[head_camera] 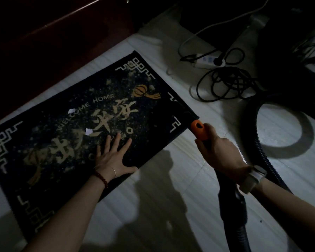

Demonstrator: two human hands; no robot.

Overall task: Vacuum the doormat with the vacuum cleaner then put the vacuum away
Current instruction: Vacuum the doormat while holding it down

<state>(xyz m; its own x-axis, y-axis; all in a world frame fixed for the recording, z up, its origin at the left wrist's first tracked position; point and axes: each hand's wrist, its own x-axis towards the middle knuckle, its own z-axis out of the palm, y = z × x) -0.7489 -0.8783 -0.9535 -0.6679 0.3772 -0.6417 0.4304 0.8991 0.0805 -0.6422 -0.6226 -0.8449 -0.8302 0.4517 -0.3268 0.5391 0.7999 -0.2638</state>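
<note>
doormat (76, 128): black ground, gold characters, pale "welcome home" lettering, an orange-gold lantern, white fret border at the corners, gold speckle across the middle. 2 white scraps (88, 131) on it. vacuum nozzle collar (200, 130): orange. hose (262, 146): black, ribbed. floor (171, 188): white, faint stripes. power strip (207, 60): white. cable (225, 84): black. left wrist bracelet (101, 178): dark red beads.

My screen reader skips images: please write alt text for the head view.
A left hand presses flat on a dark patterned doormat while the right hand grips a black vacuum wand with orange collar at the mat's edge.
</note>
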